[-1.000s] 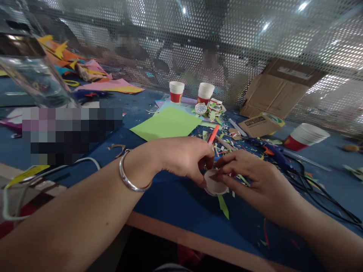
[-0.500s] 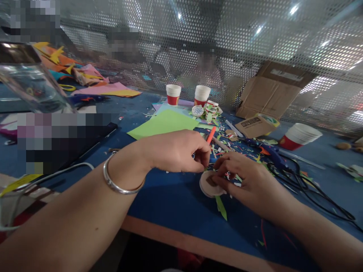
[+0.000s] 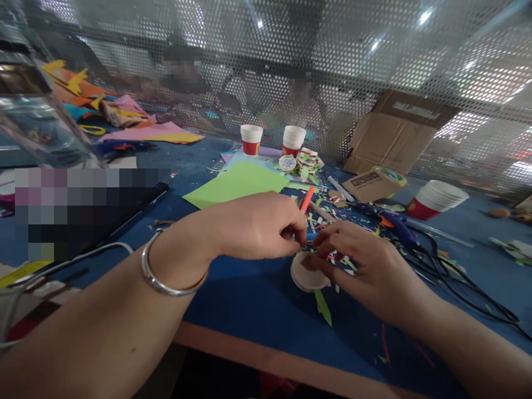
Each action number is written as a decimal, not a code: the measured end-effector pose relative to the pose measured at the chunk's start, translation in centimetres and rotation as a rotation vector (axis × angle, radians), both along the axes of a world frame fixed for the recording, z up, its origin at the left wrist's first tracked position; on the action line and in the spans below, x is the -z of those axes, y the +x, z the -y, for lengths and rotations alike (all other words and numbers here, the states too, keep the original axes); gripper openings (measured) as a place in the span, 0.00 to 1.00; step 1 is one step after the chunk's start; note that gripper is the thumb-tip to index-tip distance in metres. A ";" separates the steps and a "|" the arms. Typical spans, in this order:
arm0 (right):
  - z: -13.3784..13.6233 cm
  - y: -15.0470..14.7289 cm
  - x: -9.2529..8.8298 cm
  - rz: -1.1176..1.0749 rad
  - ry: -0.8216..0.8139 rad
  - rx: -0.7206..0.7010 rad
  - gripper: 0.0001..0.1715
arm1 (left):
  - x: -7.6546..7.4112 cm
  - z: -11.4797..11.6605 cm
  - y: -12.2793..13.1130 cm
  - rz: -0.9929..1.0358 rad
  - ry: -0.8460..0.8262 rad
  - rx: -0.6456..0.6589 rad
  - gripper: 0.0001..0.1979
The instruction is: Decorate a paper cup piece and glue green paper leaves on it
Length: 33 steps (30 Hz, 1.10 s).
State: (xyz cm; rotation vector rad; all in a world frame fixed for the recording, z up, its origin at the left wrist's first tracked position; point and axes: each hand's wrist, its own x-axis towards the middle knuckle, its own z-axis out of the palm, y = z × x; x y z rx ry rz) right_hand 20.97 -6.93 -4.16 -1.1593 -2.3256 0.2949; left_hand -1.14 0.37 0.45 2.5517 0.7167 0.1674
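My left hand (image 3: 260,224), with a silver bangle (image 3: 160,280) on the wrist, is closed in a pinch just above a small round white paper disc (image 3: 303,274) lying on the blue table. What it pinches is too small to make out. My right hand (image 3: 359,263) presses its bent fingers on the right side of the same disc, where a small brown scrap sits. The two hands' fingertips nearly touch. A green paper strip (image 3: 322,306) lies just below the disc.
A green sheet (image 3: 235,183), an orange pen (image 3: 306,198), two red-and-white cups (image 3: 251,138), a stack of cups on its side (image 3: 436,199), a blue glue gun (image 3: 394,221) with black cables, cardboard (image 3: 399,133) and many paper scraps cover the blue table (image 3: 249,299). A mesh screen stands behind.
The two hands have drawn slightly closer over the disc; my left hand's pinch has come down toward it. The disc stays on the table.
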 end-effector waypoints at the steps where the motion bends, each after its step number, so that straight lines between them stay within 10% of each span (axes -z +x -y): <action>1: 0.1 0.0 -0.1 0.013 0.036 -0.007 0.06 | 0.0 -0.1 0.0 0.016 0.012 -0.019 0.10; 11: 0.6 0.3 -0.6 0.187 0.083 -0.179 0.08 | -0.2 0.3 0.0 0.005 -0.004 0.036 0.08; 19: 0.2 1.0 -0.7 0.046 0.127 -0.080 0.05 | -0.5 -1.5 -1.4 0.038 0.323 -0.453 0.10; 33: -1.0 2.1 -0.8 0.114 0.109 0.160 0.09 | 1.1 -1.8 -0.5 -0.334 0.127 -0.346 0.07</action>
